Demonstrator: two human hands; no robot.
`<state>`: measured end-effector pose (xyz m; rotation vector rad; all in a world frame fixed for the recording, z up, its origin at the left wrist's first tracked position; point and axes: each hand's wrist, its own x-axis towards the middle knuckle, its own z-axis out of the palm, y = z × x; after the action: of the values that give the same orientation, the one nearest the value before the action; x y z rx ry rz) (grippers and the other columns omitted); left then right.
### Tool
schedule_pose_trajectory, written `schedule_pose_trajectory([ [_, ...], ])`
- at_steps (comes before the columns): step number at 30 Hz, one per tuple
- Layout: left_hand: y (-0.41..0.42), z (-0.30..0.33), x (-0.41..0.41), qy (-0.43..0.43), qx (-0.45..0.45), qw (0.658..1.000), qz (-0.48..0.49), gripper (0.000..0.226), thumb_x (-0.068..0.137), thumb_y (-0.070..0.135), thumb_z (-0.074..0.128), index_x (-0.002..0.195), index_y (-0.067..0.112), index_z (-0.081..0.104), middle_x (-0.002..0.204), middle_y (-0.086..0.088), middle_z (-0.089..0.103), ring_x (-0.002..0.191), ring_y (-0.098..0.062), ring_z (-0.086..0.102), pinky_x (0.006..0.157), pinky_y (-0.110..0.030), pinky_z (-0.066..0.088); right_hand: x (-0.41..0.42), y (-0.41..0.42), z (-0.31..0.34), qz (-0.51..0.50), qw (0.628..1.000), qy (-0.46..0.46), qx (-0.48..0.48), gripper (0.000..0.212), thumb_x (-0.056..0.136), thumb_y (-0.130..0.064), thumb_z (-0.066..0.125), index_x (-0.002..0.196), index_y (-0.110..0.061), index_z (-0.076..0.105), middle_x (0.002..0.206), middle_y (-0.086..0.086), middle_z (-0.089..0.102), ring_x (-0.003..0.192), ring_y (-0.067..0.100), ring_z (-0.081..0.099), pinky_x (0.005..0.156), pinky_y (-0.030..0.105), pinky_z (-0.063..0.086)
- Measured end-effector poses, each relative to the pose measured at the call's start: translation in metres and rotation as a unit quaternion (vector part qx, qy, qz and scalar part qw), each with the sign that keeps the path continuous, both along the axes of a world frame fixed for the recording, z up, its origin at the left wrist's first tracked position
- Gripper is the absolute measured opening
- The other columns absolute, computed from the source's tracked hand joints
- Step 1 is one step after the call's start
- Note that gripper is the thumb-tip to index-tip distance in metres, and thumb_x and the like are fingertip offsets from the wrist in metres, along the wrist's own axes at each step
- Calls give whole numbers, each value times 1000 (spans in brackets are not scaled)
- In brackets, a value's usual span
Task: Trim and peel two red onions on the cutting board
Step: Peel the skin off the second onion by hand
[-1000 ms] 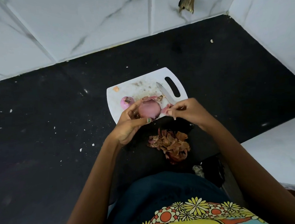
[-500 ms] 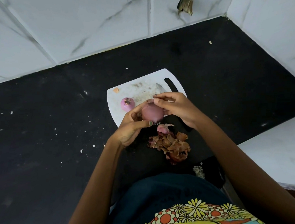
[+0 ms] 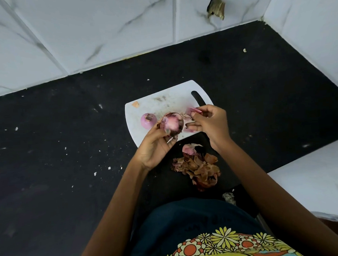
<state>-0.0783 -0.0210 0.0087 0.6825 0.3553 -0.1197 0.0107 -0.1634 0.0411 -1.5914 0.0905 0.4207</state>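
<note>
Counter (image 3: 69, 171): lying black and speckled under everything.
Board (image 3: 163, 101): sitting white, mid-counter.
Peels (image 3: 199, 168): piling up just off the board's near edge.
Left hand (image 3: 155, 146): gripping an onion (image 3: 173, 125) above the board's near edge.
Right hand (image 3: 212, 124): pinching a pink skin (image 3: 193, 110) over the board.
Second onion (image 3: 148, 120): resting on the board, left side.

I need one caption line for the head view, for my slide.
Left hand holds a red onion over the cutting board; right hand pinches peel.
</note>
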Motion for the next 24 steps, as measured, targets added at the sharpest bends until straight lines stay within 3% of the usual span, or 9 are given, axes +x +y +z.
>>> schedule_pose_trajectory([
  [2, 0, 0, 4, 23, 27, 999, 1, 55, 62, 8, 81, 111, 12, 57, 98, -2, 69, 85, -11, 65, 68, -22, 53, -2, -3, -6, -1, 997, -44, -58, 15, 86, -2, 67, 94, -8, 56, 87, 17, 65, 64, 24, 71, 57, 34, 60],
  [5, 1, -2, 6, 46, 86, 995, 0, 41, 75, 6, 71, 113, 14, 57, 95, 1, 70, 83, -9, 65, 64, -19, 51, -2, -9, -14, 66, 964, -134, -218, 18, 86, -11, 69, 92, -14, 52, 84, 8, 63, 64, 19, 67, 51, 25, 54],
  [7, 3, 2, 5, 42, 125, 991, -18, 46, 77, 2, 69, 118, 17, 57, 95, 4, 70, 86, -9, 64, 64, -19, 51, -1, -12, -17, 165, 924, -158, -306, 17, 84, -16, 69, 95, -13, 57, 89, 2, 62, 78, 17, 62, 62, 22, 49],
  [10, 6, 5, 4, 21, 164, 985, -43, 54, 80, -10, 58, 127, 17, 55, 100, 2, 68, 82, -6, 68, 61, -17, 51, 2, -15, -16, 245, 878, -166, -376, 41, 86, -21, 63, 126, -16, 52, 123, 10, 49, 112, 26, 49, 94, 35, 44],
  [12, 9, 6, 3, 11, 170, 984, -55, 61, 80, -17, 56, 132, 16, 51, 111, -3, 64, 88, -10, 69, 65, -18, 53, 3, -14, -4, 215, 909, -163, -318, 41, 91, -21, 57, 132, -19, 50, 127, 8, 48, 114, 24, 50, 98, 35, 42],
  [15, 11, 1, 4, 7, 169, 984, -53, 75, 69, -17, 66, 134, 17, 50, 129, -9, 56, 105, -20, 64, 79, -25, 56, 4, -10, 10, 209, 966, -60, -140, 24, 95, -25, 57, 118, -18, 61, 116, -1, 60, 105, 15, 60, 91, 31, 52],
  [18, 10, -1, 6, -5, 178, 982, -56, 70, 67, -11, 63, 131, 12, 50, 126, -9, 59, 109, -21, 63, 86, -28, 54, 5, -6, 12, 228, 972, 48, -34, 25, 91, -23, 63, 111, -8, 66, 113, 10, 67, 104, 22, 66, 83, 37, 58],
  [24, 12, 3, 5, -16, 195, 978, -69, 71, 68, -10, 62, 136, 6, 47, 127, -13, 58, 114, -22, 59, 91, -29, 51, 4, -4, 10, 190, 979, 73, 9, 21, 83, -10, 70, 104, -4, 68, 102, 14, 70, 90, 22, 71, 71, 34, 60],
])
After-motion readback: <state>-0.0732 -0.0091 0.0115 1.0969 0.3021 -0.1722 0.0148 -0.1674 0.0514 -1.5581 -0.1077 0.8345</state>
